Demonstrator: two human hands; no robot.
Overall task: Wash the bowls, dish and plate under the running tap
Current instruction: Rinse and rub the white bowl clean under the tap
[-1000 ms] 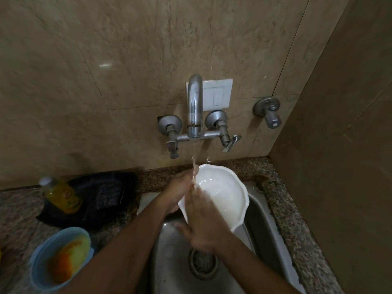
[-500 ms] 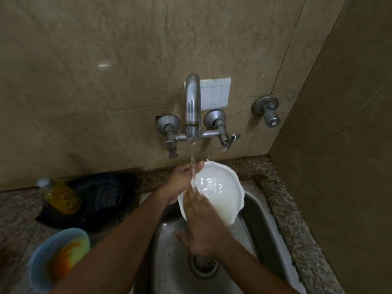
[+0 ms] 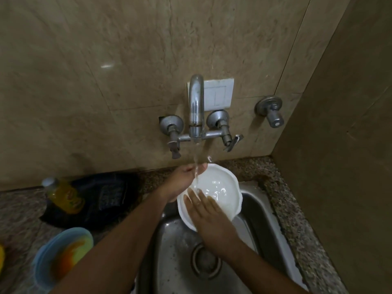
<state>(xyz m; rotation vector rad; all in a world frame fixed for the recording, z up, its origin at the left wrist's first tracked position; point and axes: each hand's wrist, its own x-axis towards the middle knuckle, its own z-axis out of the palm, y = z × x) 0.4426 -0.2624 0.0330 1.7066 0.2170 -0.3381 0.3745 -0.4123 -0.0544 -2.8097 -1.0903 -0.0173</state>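
While the left hand (image 3: 184,181) grips the far-left rim of the bowl (image 3: 214,193), fingers curled over its edge, the right hand (image 3: 209,218) lies flat inside the near wall, fingers (image 3: 196,201) straight and spread, rubbing the glaze. The bowl is held above the sink (image 3: 257,211), clear of its floor, directly beneath the tap (image 3: 196,107); the stream (image 3: 196,164) passes the left fingertips and strikes the inner wall just beyond the right fingertips.

Technique, as a judgement: the rubbing palm should sweep the whole interior, scalloped rim included, while the gripping hand turns the bowl in stages so that each sector passes under the stream. A wet glazed rim is slippery, so the hold on it should be kept firm. Keeping the mouth tipped lets dirty water run out over the low edge rather than pool.

Orientation: the bowl is round, so it has no long axis in plan. Its axis of symmetry is tilted, the mouth facing up and toward the person, with the far rim high near the wall and the near rim low over the sink.

On the counter to the left stand a blue bowl (image 3: 61,257) with orange residue, seemingly unwashed, a yellow bottle (image 3: 63,196) and a dark bag (image 3: 101,196).
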